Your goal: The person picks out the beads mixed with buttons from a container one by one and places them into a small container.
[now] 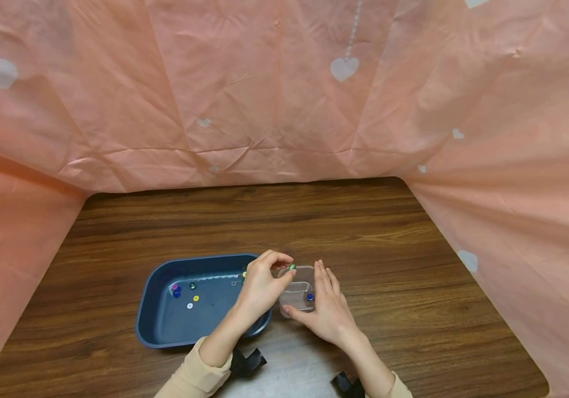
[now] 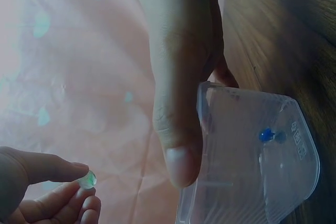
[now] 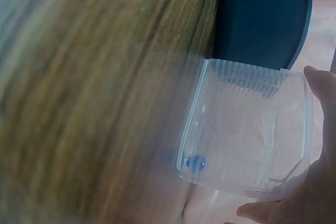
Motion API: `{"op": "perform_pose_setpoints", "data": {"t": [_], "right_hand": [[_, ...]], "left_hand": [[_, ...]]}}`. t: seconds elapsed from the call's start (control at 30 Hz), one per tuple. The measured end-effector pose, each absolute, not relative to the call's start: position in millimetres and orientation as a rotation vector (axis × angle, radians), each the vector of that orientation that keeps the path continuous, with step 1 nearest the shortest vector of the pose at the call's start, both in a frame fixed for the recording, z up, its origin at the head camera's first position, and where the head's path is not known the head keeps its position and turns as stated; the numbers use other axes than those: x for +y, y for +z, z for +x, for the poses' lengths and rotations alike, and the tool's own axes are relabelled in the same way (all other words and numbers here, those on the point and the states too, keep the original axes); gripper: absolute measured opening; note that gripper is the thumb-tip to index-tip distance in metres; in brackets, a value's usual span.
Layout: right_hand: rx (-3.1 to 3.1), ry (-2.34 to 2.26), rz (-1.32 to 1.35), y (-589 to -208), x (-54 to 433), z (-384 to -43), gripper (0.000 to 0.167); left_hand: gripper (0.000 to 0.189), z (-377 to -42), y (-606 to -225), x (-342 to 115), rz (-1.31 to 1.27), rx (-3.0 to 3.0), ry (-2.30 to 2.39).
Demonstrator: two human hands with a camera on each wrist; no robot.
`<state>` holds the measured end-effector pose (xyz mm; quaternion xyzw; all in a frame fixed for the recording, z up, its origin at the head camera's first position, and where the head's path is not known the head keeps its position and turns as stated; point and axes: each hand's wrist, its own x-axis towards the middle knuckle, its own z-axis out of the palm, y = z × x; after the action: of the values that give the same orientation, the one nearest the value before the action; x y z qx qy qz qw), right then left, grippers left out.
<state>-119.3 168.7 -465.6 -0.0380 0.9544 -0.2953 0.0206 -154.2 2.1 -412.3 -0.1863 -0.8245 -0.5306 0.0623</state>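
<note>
My left hand (image 1: 261,283) pinches a clear marble with green inside (image 2: 89,180) between thumb and fingertips. In the head view the marble is over the far left rim of a small clear plastic container (image 1: 298,287). My right hand (image 1: 331,310) holds that container from the right, its thumb at the near side and its fingers along the right side. One blue marble (image 3: 196,162) lies in the container. To the left, partly hidden by my left hand and forearm, stands a dark blue tray (image 1: 141,315).
Small pieces lie scattered in the tray: a white button (image 1: 190,305), a yellow button (image 1: 196,298), a dark green marble (image 1: 193,286), and blue and pink pieces. Black straps sit near both wrists. Pink cloth (image 1: 264,99) with hearts hangs behind and beside the wooden table (image 1: 389,249).
</note>
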Motion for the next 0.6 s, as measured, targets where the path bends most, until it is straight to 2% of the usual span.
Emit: {"op": "perform_pose_setpoints", "data": {"t": [0.6], "right_hand": [[2.943,-0.917,-0.114,-465.5,169.2,-119.6,0.119]], "left_hand": [[0.017,-153.7,-414.4,9.4,-0.62,-2.476,-1.587]]}}
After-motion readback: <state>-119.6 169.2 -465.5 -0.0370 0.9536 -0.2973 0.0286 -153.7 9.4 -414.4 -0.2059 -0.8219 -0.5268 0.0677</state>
